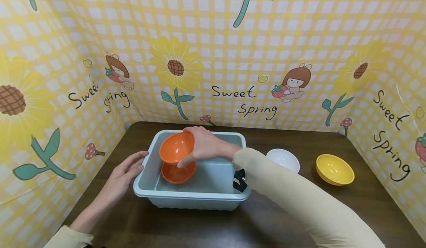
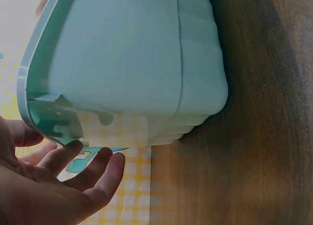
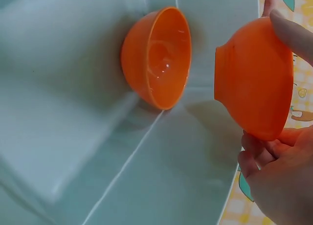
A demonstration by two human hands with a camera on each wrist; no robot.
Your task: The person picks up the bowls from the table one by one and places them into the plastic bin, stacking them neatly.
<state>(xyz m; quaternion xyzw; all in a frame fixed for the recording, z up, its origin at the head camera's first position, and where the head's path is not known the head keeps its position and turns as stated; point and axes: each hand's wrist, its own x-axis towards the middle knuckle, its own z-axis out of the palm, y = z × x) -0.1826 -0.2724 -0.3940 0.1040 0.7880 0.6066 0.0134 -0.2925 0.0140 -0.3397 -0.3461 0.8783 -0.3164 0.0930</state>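
Observation:
My right hand grips an orange bowl by its rim, thumb on one side and fingers on the other. In the right wrist view that bowl hangs above the tub floor, apart from a second orange bowl. The second bowl stands inside the light blue-green plastic tub, towards its left end. At the tub's left rim is my left hand, fingers spread and slightly bent. In the left wrist view, the left hand's fingertips touch the rim beside the handle area.
To the right of the tub, a white bowl stands on the dark wooden table, partly hidden by the right sleeve. Farther right is a yellow bowl. A checked yellow cloth with flower prints hangs around the table.

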